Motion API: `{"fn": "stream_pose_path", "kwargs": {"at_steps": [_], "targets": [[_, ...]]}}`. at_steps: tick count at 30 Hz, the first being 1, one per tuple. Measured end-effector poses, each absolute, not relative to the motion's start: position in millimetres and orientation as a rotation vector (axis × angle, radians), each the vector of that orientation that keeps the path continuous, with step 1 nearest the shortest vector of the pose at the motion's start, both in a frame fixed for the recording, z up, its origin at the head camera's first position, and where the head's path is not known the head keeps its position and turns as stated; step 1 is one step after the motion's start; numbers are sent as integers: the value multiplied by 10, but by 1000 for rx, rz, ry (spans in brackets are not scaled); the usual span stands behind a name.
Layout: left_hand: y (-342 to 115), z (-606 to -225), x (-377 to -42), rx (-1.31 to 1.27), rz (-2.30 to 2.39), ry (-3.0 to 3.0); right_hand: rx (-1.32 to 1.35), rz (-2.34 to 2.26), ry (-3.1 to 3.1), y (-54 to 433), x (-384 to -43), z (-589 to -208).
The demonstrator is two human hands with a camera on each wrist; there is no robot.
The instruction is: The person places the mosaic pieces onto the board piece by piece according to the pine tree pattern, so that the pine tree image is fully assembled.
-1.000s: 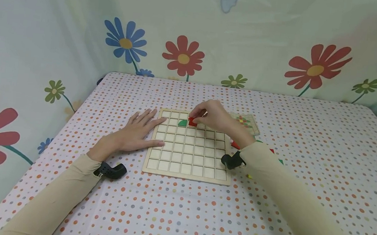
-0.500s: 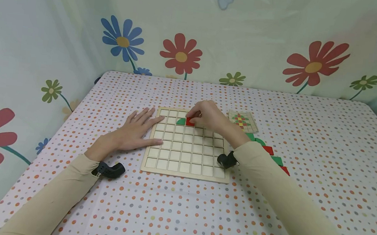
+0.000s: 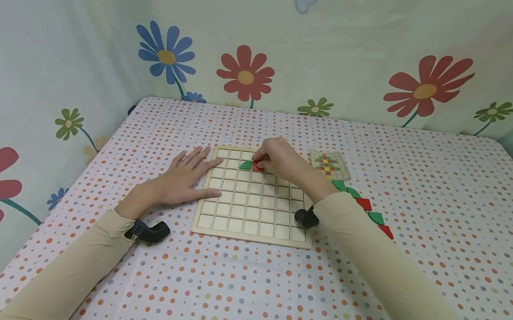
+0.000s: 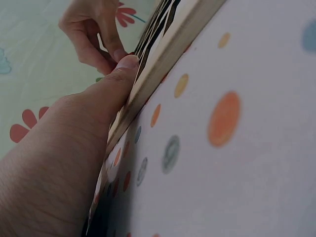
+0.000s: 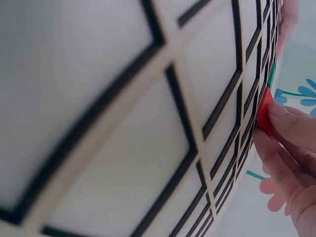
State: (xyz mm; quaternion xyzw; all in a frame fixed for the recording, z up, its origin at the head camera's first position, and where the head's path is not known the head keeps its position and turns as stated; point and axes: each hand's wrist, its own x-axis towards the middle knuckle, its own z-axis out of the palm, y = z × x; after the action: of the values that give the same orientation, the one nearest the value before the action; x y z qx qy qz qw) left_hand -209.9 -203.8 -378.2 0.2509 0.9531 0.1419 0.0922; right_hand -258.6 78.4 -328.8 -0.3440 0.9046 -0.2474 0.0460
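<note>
A wooden grid board (image 3: pixel 251 238) with square cells lies flat on the table. My left hand (image 3: pixel 185 181) rests at its left side, fingers spread, with thumb and index tips on the frame. In one of the upper cells sits a green quarter-round tile (image 3: pixel 246 165). Right beside that, my right hand (image 3: pixel 282 158) pinches a red tile (image 5: pixel 264 112) between thumb and fingers at the neighbouring cell. The right wrist view shows the red tile at the board's surface, partly covered by the fingertips.
A pattern card (image 3: pixel 330 165) with a coloured tile design lies beyond the board's right side. Several loose tiles trail below it, among them a red tile (image 3: pixel 364 204) and a green tile (image 3: pixel 376 218). The dotted tablecloth (image 3: pixel 156 284) covers the table.
The right hand has stayed at the same cell, and the red tile now sits lower under its fingertips beside the green one. The left hand holds its place; the head view has shifted slightly.
</note>
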Motion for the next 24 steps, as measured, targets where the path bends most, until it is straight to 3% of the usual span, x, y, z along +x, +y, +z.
{"fn": "stream_pose_path", "kwargs": {"at_steps": [13, 24], "targets": [[-2035, -3774, -2102, 754, 423, 2831, -1037, -705, 2763, 765, -2584, -3270], [-2034, -3784, -2097, 758, 410, 2837, -954, -910, 2605, 1066, -2501, -3234]]}}
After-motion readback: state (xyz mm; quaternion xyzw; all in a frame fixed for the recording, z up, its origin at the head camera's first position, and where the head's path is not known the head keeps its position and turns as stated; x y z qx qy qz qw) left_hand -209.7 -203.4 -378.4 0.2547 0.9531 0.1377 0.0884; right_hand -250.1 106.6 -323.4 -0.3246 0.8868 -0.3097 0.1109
